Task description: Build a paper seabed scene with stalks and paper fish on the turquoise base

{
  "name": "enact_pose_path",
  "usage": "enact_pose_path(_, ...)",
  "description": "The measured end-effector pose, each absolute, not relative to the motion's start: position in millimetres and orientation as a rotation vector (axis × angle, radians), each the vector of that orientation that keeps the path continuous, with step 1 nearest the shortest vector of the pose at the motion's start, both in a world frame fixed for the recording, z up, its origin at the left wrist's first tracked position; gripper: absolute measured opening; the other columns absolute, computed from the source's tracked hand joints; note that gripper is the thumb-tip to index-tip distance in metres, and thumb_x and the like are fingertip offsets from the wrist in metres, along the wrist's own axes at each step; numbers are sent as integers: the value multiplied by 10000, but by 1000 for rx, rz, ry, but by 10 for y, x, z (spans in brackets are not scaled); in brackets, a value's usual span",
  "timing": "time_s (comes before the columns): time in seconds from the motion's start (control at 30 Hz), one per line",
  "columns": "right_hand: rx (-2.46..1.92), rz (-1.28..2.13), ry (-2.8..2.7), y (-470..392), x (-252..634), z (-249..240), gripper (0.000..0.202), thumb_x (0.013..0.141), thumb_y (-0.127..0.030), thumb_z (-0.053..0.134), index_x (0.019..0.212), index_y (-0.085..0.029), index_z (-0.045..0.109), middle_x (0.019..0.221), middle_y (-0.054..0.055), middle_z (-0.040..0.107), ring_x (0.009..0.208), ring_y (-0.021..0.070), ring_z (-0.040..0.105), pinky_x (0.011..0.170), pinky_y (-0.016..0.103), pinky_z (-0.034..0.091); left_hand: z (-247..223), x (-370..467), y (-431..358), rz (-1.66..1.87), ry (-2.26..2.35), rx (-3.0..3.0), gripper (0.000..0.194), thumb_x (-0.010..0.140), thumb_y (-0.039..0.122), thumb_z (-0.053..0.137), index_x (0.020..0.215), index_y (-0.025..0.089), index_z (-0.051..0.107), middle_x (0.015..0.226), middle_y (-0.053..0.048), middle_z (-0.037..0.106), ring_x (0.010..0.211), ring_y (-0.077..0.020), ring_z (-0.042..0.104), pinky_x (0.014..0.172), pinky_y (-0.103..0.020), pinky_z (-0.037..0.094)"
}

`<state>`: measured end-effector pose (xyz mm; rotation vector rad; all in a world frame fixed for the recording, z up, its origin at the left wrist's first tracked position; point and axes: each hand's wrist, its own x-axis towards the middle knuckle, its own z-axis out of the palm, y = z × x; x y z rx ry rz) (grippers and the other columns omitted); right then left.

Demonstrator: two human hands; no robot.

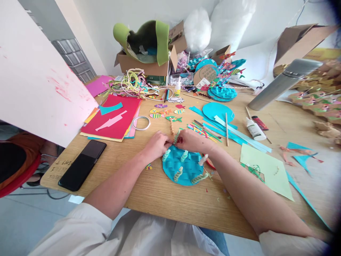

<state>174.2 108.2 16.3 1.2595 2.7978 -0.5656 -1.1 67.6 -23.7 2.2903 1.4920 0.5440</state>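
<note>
A round blue woven disc [183,164] lies on the wooden table in front of me, with several pale twisted pieces [178,174] standing on it. My left hand [157,144] is at the disc's far left edge, its fingers pinched together. My right hand [190,140] meets it at the far edge, fingers closed beside a pale green twisted piece [176,136]. An orange twisted piece [171,126] rises just beyond the fingertips. What the fingertips hold is too small and hidden to tell.
Left of my hands lie a black phone [82,165], red paper [114,117] and a tape ring [141,123]. Paper fish [173,118] and blue strips [239,133] lie beyond. A glue bottle [255,129], green sheet [269,170] and grey flask [282,83] are at right.
</note>
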Motion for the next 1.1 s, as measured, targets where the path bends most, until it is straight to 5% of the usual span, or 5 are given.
enact_pose_path(1.1, 1287, -591, 2785, 1115, 1740, 77, 289, 751, -269, 535, 813, -133, 783, 716, 91, 721, 573, 120, 560, 503, 222, 311, -220, 2, 693, 520, 1507, 2264, 111, 798, 175, 660, 804, 154, 770, 758, -51, 707, 787, -196, 601, 756, -293, 445)
